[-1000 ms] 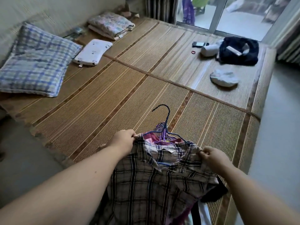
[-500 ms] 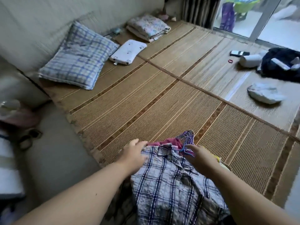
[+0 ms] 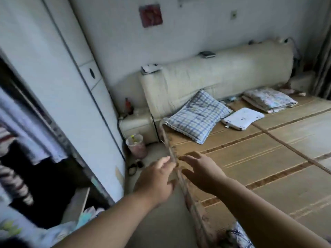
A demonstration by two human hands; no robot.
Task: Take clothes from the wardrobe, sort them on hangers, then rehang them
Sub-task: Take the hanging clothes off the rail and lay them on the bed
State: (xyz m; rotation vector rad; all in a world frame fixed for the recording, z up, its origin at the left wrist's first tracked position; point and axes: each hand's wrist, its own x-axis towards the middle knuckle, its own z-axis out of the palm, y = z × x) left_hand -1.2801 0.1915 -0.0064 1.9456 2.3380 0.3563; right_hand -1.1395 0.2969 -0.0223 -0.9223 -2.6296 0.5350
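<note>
Both hands have let go of the plaid shirt since a moment ago, and my view has swung left, away from the window side of the bed and toward the wardrobe (image 3: 53, 77). My left hand (image 3: 155, 181) and right hand (image 3: 204, 172) now hang empty, fingers loose and spread, above the near edge of the mat (image 3: 268, 158) on the bed. Only a corner of plaid cloth (image 3: 240, 235) shows at the bottom of view, lying on the mat close to me. I take it the bundle is laid there for sorting; its hangers are out of sight. On the left the wardrobe stands open, with more clothes (image 3: 12, 140) hanging inside, blurred. I judge I am turning to fetch the next lot, so both hands are free.
</note>
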